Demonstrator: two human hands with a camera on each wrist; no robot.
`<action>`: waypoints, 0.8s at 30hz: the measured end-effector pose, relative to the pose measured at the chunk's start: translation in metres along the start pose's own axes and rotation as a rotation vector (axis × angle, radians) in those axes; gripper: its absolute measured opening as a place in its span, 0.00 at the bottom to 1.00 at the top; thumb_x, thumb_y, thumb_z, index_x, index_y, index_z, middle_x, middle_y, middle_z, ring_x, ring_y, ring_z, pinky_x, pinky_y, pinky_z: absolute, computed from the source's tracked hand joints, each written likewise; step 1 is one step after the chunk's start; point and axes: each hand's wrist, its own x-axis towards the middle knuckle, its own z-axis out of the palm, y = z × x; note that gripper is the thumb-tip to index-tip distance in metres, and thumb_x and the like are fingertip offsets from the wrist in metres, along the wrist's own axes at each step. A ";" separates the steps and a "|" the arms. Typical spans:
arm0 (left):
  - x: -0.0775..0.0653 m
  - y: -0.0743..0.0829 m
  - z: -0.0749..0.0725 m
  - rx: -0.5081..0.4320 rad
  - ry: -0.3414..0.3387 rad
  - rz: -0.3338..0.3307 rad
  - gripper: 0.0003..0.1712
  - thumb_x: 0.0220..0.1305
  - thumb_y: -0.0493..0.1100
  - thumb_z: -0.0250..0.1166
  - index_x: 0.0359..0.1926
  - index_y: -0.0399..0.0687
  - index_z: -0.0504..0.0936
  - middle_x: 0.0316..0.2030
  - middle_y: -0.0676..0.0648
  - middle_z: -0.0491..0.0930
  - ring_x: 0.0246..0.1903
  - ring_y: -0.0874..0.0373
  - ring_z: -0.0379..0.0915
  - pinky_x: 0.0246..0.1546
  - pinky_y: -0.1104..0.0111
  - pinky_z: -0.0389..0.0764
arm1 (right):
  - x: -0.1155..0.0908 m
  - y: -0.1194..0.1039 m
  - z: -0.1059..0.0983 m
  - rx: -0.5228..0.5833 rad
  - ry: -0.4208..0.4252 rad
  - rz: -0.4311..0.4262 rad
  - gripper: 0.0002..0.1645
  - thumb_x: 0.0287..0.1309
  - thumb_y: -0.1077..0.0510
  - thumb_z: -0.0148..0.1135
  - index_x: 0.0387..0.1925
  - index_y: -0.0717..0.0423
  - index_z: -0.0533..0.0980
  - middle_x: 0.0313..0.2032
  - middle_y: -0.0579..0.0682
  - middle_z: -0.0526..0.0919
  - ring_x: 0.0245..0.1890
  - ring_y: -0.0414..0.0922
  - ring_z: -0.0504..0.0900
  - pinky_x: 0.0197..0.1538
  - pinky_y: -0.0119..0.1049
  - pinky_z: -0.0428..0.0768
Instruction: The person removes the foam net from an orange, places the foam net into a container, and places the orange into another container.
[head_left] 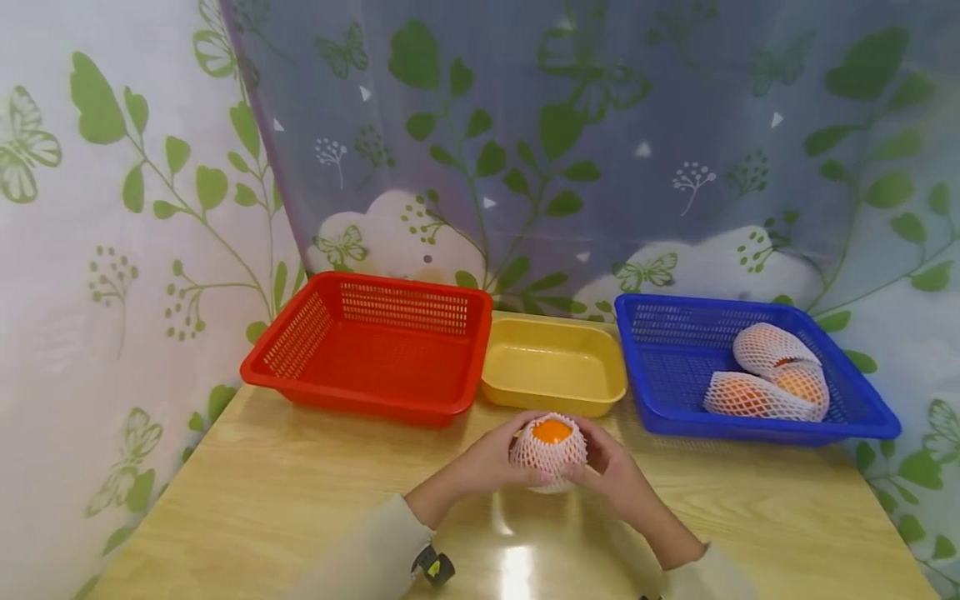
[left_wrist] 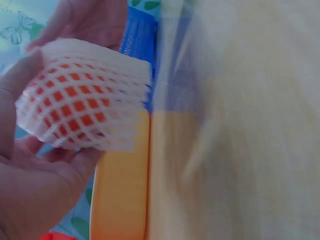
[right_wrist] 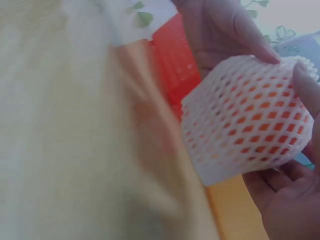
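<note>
An orange point(head_left: 552, 431) in a white foam net sleeve point(head_left: 551, 461) is held between both hands over the front of the table. My left hand point(head_left: 492, 458) grips it from the left, thumb on the near side and fingers behind. From the right, my right hand point(head_left: 611, 468) grips it the same way. The sleeve's top is open, and bare orange peel shows there in the head view. In the left wrist view the foam net point(left_wrist: 85, 97) reaches past the fruit as a loose end. The right wrist view shows thumbs on the net point(right_wrist: 250, 115).
A red basket point(head_left: 375, 408) stands at the back left, a yellow tray point(head_left: 555, 400) in the middle. The blue basket point(head_left: 675, 421) at the right holds several net-wrapped fruits point(head_left: 776, 379). Patterned curtains point(head_left: 480, 167) hang behind the wooden table point(head_left: 300, 492).
</note>
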 end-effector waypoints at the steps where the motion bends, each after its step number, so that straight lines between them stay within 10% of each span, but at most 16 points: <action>1: -0.003 -0.003 0.001 0.010 -0.002 -0.012 0.44 0.53 0.43 0.75 0.68 0.60 0.64 0.58 0.50 0.73 0.53 0.57 0.73 0.51 0.66 0.78 | -0.002 0.004 0.002 0.019 -0.010 0.020 0.36 0.61 0.67 0.62 0.67 0.70 0.59 0.60 0.70 0.68 0.54 0.34 0.75 0.55 0.26 0.74; 24: -0.023 -0.022 0.012 0.200 -0.015 -0.007 0.47 0.54 0.47 0.75 0.72 0.52 0.61 0.66 0.50 0.68 0.64 0.55 0.64 0.65 0.54 0.65 | -0.018 0.028 0.014 -0.039 -0.111 0.168 0.41 0.57 0.58 0.68 0.69 0.57 0.61 0.65 0.61 0.69 0.61 0.40 0.72 0.59 0.28 0.71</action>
